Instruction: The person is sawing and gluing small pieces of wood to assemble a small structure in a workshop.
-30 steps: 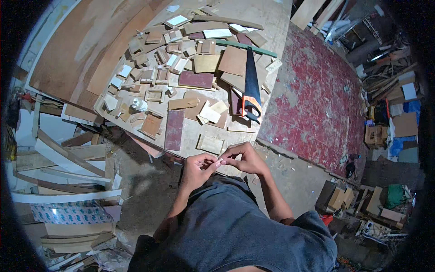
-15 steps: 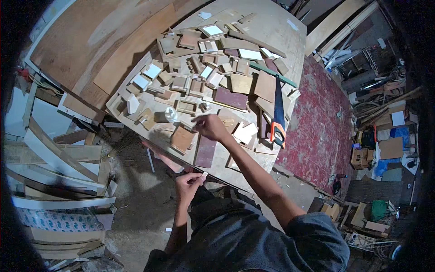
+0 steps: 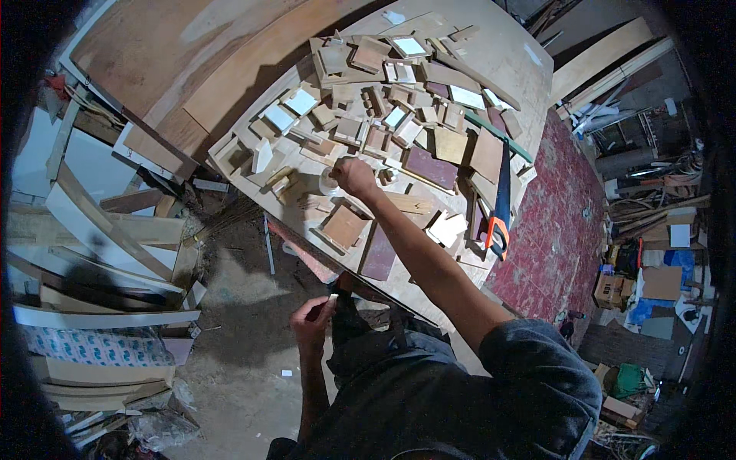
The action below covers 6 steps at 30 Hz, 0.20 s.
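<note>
My left hand (image 3: 310,320), low in front of the table's near edge, pinches a small pale piece of wood (image 3: 333,297). Over the worktable my right hand (image 3: 355,178) has its fingers closed at a white plastic bottle (image 3: 328,184), which the fingers partly hide. Just nearer to me lie a small brown wooden panel with edge strips (image 3: 343,228) and a dark red board (image 3: 379,253). Small wooden box-like pieces (image 3: 376,141) crowd the table beyond my right hand.
A handsaw with an orange and black handle (image 3: 498,238) lies along the table's right side, beside a green strip (image 3: 498,136). Curved boards (image 3: 115,318) are stacked at the left. Large plywood sheets (image 3: 176,61) stand behind the table, and a red worn surface (image 3: 560,207) is at right.
My right hand has moved left across the table to the white bottle. My left hand, still pinching the small piece, sits farther from the table edge. The whole view has shifted slightly.
</note>
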{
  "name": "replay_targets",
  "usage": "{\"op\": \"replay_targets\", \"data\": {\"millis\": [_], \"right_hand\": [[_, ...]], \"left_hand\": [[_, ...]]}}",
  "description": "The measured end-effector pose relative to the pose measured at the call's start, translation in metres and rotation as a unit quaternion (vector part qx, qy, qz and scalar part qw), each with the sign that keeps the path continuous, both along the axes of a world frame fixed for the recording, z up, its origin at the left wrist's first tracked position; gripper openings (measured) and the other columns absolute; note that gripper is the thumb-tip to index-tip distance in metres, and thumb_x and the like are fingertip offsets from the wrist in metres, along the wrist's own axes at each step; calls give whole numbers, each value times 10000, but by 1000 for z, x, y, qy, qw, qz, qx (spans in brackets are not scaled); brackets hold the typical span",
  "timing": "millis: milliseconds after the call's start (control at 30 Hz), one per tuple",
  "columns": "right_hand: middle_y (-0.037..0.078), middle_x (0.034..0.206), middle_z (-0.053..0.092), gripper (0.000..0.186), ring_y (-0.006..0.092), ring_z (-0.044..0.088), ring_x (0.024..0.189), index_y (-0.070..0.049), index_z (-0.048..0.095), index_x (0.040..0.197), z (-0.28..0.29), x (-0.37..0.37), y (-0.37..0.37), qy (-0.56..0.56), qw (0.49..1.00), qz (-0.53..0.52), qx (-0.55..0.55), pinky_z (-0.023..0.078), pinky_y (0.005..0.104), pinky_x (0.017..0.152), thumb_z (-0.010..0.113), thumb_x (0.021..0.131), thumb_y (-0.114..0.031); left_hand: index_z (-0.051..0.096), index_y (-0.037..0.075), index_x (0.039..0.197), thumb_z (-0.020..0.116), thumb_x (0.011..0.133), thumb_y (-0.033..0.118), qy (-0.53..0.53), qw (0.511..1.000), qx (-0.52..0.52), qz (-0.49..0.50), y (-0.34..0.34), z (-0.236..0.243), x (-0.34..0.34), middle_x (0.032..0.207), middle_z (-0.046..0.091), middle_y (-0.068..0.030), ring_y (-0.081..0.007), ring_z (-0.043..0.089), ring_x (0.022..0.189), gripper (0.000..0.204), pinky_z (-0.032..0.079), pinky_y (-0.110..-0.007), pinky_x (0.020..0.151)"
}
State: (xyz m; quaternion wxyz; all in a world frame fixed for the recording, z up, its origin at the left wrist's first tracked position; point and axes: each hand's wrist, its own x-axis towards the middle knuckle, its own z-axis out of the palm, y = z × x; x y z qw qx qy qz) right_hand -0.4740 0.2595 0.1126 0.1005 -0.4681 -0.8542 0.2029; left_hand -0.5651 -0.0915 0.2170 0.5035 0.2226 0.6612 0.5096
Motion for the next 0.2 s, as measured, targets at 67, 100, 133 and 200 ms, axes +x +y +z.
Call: {"op": "replay_targets", "data": {"millis": [67,100,133,200], "right_hand": [[183,847,692,283,379,683,794,-69,736,834,4,-1,2,0,1000,-13,10,547,479,699,700,840,-350],[182,863,697,289,383,684,801,-74,742,840,9,0,4,-2,1000,-27,-3,546,478,701,698,843,-359],[182,863,697,289,383,684,801,-74,742,840,15,2,5,-1,1000,-29,0,546,478,701,698,843,-359],[187,878,709,281,386,685,805,-85,749,825,28,7,8,44,997,-57,-29,550,460,700,698,849,-361]], "left_hand": [[714,-19,984,723,891,62,-3,1000,1,-3,7,6,-2,854,723,-76,-108,667,780,125,523,-248,697],[708,-18,1001,716,897,65,-10,999,36,-9,11,8,-3,883,730,-88,-120,679,800,134,531,-252,705],[702,-16,1018,709,902,68,-18,997,70,-16,13,9,-4,912,737,-100,-132,691,821,143,539,-255,713],[685,-12,1078,703,910,81,-61,993,99,-20,14,0,-5,956,740,-115,-163,704,836,192,552,-266,743]]}}
